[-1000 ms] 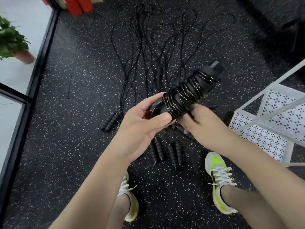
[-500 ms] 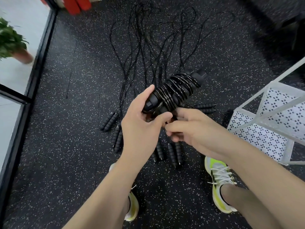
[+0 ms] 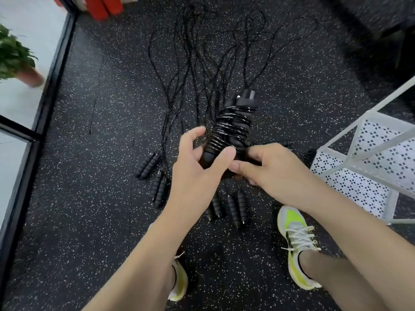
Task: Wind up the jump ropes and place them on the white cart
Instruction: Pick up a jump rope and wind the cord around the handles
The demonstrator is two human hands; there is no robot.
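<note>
A wound jump rope (image 3: 232, 125), black cord coiled tightly around its two black handles, is held upright over the floor. My left hand (image 3: 197, 171) grips its lower end, thumb across the front. My right hand (image 3: 271, 169) pinches the same lower end from the right. Several unwound jump ropes lie on the speckled black floor beyond, their cords (image 3: 202, 63) tangled and their ribbed foam handles (image 3: 148, 164) pointing towards me. More handles (image 3: 238, 207) lie under my hands. The white cart (image 3: 363, 158) with perforated shelves stands at the right edge.
My two feet in yellow-and-white shoes (image 3: 296, 245) stand near the bottom. A glass wall with a black frame (image 3: 45, 97) runs along the left, with a potted plant (image 3: 15, 59) behind it. Red objects (image 3: 103, 5) stand at the top left.
The wound rope has swung from tilted up-right to nearly upright and moved lower. My right hand came from beneath the bundle to pinch its lower end beside my left thumb.
</note>
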